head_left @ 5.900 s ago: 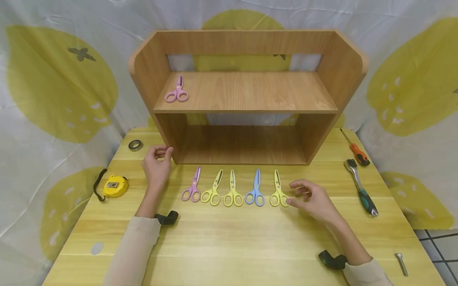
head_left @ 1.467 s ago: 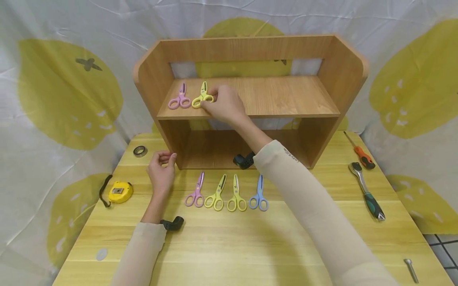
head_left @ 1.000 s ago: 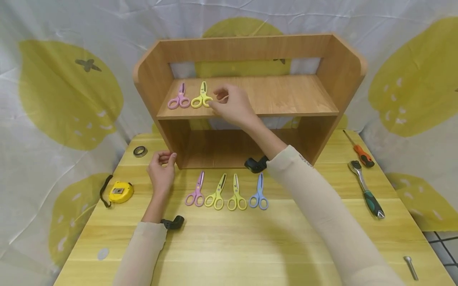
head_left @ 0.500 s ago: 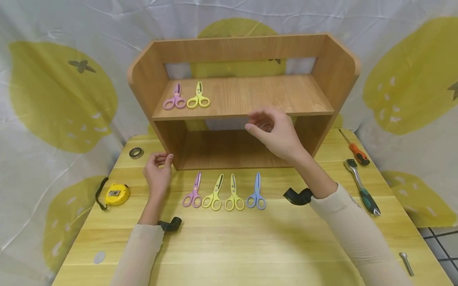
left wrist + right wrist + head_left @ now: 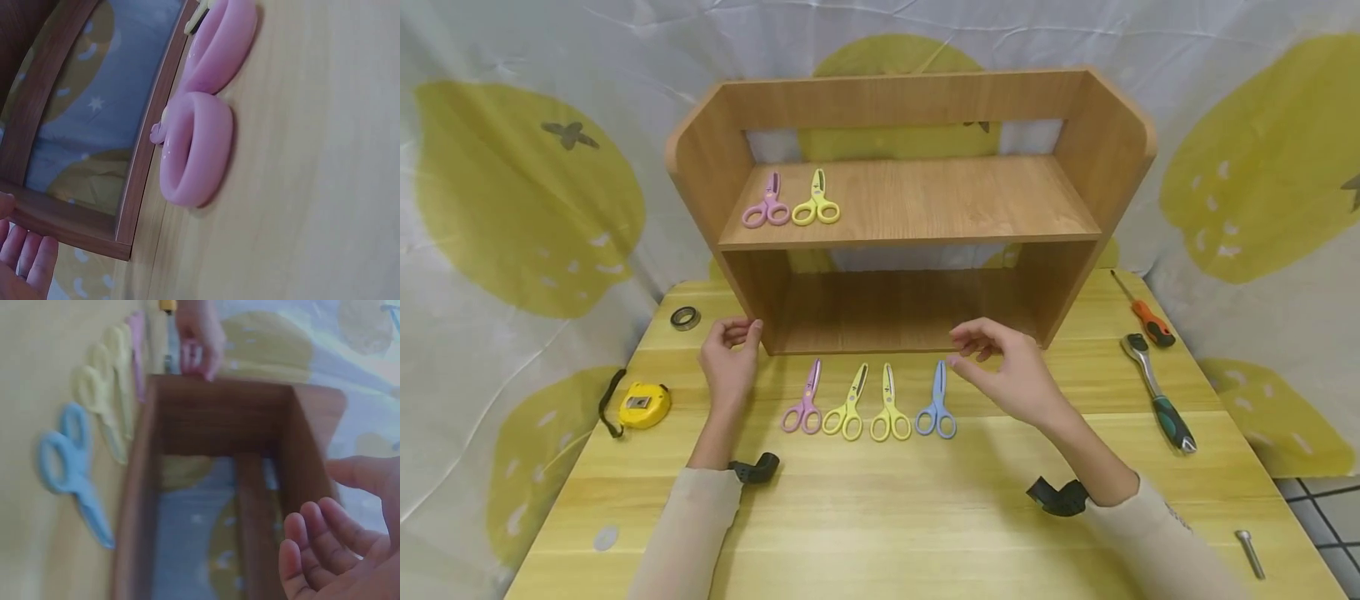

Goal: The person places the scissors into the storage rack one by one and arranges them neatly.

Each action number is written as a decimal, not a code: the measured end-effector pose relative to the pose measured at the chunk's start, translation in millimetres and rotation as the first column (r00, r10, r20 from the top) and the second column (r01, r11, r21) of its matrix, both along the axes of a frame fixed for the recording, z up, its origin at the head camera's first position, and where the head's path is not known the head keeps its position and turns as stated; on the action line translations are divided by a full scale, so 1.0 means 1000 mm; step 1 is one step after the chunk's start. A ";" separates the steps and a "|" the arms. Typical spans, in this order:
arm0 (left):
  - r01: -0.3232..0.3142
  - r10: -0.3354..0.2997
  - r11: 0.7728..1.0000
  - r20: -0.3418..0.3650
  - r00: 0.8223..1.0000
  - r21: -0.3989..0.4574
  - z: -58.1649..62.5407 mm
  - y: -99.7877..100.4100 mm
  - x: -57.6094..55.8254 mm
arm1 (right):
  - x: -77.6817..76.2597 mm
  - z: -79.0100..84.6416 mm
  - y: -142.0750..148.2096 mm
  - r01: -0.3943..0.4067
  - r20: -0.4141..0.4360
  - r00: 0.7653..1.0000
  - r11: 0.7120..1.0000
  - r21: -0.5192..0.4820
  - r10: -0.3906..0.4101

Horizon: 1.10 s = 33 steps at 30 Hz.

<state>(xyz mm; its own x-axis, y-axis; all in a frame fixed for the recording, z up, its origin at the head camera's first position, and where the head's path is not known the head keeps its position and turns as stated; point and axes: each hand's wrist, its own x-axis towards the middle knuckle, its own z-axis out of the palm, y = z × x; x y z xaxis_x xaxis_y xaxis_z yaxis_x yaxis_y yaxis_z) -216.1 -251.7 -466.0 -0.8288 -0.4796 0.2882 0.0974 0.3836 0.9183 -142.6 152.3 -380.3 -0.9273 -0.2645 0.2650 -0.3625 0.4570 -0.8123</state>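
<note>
My left hand is at the lower left side of a wooden shelf, fingers loosely curled with their tips against its outer side. My right hand hovers just right of the blue scissors, thumb and fingers apart, holding nothing. Left of them on the table lie one yellow pair of scissors, another yellow pair of scissors and pink scissors, handles towards me. On the upper board, pink scissors and yellow scissors lie side by side at the left.
On the left of the table are a black ring, a yellow tape measure and a pale disc. Along the right lie an orange screwdriver, a ratchet wrench and a bolt. A lemon-patterned curtain hangs behind.
My right hand has set yellow scissors from the table's right end onto the upper board, let go, and come back down beside the blue scissors. My left hand stays at the shelf.
</note>
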 end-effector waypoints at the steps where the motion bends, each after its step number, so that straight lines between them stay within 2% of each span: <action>1: 0.004 -0.004 1.000 0.003 1.000 0.003 0.000 0.000 0.000 | 0.003 -0.006 0.000 0.000 0.014 1.000 1.000 -0.001 0.000; 11: -0.014 0.014 1.000 -0.005 1.000 0.013 -0.001 -0.001 -0.004 | 0.021 -0.067 -0.001 0.021 0.143 0.989 0.999 0.034 -0.026; 16: -0.018 0.018 1.000 -0.006 1.000 0.022 -0.003 -0.001 -0.003 | 0.023 -0.090 0.000 0.040 0.235 0.971 0.999 0.030 -0.046; 19: -0.023 0.023 1.000 -0.007 1.000 0.020 -0.003 0.000 -0.003 | 0.024 -0.098 0.000 0.038 0.264 0.964 0.999 0.026 -0.044; 26: -0.020 0.020 1.000 -0.007 1.000 0.009 -0.002 0.000 -0.004 | 0.023 -0.107 0.000 0.043 0.269 0.962 0.998 0.044 -0.053; 33: -0.027 0.027 1.000 -0.006 1.000 0.000 -0.003 -0.001 -0.004 | 0.021 -0.118 -0.002 0.033 0.251 0.966 0.992 0.122 -0.063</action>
<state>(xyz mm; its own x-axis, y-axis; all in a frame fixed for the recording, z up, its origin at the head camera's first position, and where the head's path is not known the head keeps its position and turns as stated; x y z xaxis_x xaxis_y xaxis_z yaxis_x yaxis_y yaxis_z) -220.0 -252.3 -469.1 -0.8138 -0.5019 0.2929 0.0924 0.3859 0.9179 -121.5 150.2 -498.2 -0.9725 -0.2328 -0.0104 -0.1265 0.5650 -0.8153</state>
